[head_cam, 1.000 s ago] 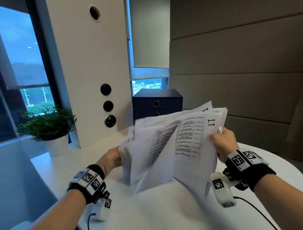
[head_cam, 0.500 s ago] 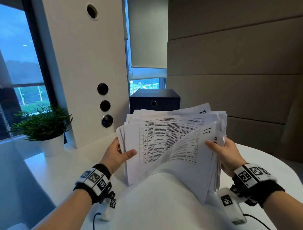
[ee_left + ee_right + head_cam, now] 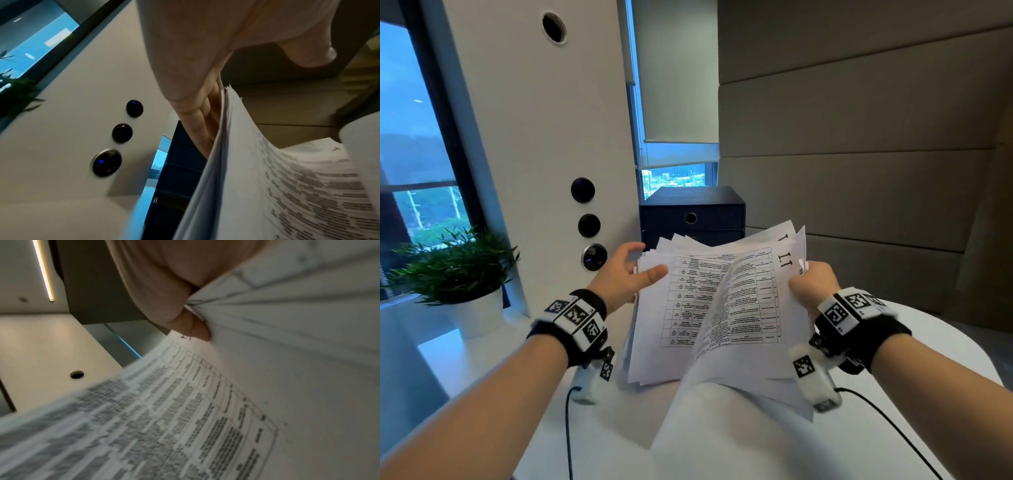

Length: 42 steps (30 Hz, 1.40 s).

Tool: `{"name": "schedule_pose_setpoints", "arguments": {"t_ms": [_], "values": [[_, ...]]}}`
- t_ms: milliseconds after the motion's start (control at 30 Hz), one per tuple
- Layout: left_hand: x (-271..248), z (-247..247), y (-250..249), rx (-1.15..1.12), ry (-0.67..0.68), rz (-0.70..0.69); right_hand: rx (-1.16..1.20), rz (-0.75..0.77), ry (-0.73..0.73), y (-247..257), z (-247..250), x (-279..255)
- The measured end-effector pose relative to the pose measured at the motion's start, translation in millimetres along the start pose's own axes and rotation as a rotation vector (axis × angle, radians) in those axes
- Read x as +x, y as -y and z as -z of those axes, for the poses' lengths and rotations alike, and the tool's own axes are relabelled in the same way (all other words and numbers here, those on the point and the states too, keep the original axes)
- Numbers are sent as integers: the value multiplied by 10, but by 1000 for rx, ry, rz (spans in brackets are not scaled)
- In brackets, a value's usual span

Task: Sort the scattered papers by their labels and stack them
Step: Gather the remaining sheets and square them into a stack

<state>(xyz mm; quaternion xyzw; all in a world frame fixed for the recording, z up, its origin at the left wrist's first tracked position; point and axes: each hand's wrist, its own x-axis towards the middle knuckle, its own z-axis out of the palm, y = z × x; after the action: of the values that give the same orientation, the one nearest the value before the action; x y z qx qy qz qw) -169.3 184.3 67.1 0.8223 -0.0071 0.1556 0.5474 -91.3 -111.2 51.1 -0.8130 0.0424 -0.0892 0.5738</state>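
A thick stack of printed papers (image 3: 688,308) stands nearly upright over the white table, with tables of text facing me and a label reading 1.1 (image 3: 784,257) near its top right. My right hand (image 3: 813,284) pinches the stack's right edge; in the right wrist view the thumb (image 3: 195,329) presses the bunched sheets (image 3: 205,418). My left hand (image 3: 626,274) is at the upper left corner. Its fingers (image 3: 197,123) lie straight along the back of the papers (image 3: 287,186), the thumb held loose in front. The front sheet (image 3: 722,394) curls down towards me.
A dark blue drawer box (image 3: 691,212) stands right behind the papers. To the left rises a white pillar with round black buttons (image 3: 589,224), and a potted plant (image 3: 455,270) sits on the sill. The round white table (image 3: 945,342) curves away on the right. Wrist cables (image 3: 568,428) trail over it.
The fanned sheets have come together into one upright stack. My left hand has slid up from the lower left edge to the top left corner. The front sheet has bent further down.
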Motion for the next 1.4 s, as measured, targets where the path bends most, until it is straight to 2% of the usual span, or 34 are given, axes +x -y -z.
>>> {"name": "schedule_pose_setpoints", "arguments": {"t_ms": [100, 233, 400, 500, 600, 700, 767, 833, 900, 1000, 1067, 1133, 1267, 1400], "values": [[-35, -34, 159, -137, 47, 139, 20, -52, 37, 80, 8, -1], [-77, -25, 479, -291, 126, 291, 35, -25, 86, 84, 77, -13], [-146, 8, 792, -263, 213, 308, 42, 68, 180, -12, 215, -88], [-158, -62, 840, -110, 187, 280, 106, 157, 276, -83, 310, -125], [-132, -116, 900, 61, 106, 275, 172, 232, 368, -147, 422, -135], [-80, -185, 883, -8, -38, 299, 335, 269, 440, -231, 546, -105], [-56, -194, 859, -206, -147, 234, 416, 268, 468, -303, 612, -67], [-73, -150, 812, -307, -178, 149, 443, 262, 462, -347, 633, -63], [-104, -105, 716, -325, -170, 111, 465, 278, 410, -374, 620, -45], [-97, -62, 558, -311, -297, 21, 530, 347, 308, -332, 556, -62], [-128, -70, 497, -292, -331, -47, 566, 371, 283, -338, 508, -105], [-208, -79, 570, -264, -321, -52, 546, 357, 328, -395, 487, -199], [-297, -42, 704, -155, -215, -26, 384, 277, 456, -528, 525, -248], [-213, 0, 454, -179, -238, -152, 320, 372, 378, -229, 593, -207]]}}
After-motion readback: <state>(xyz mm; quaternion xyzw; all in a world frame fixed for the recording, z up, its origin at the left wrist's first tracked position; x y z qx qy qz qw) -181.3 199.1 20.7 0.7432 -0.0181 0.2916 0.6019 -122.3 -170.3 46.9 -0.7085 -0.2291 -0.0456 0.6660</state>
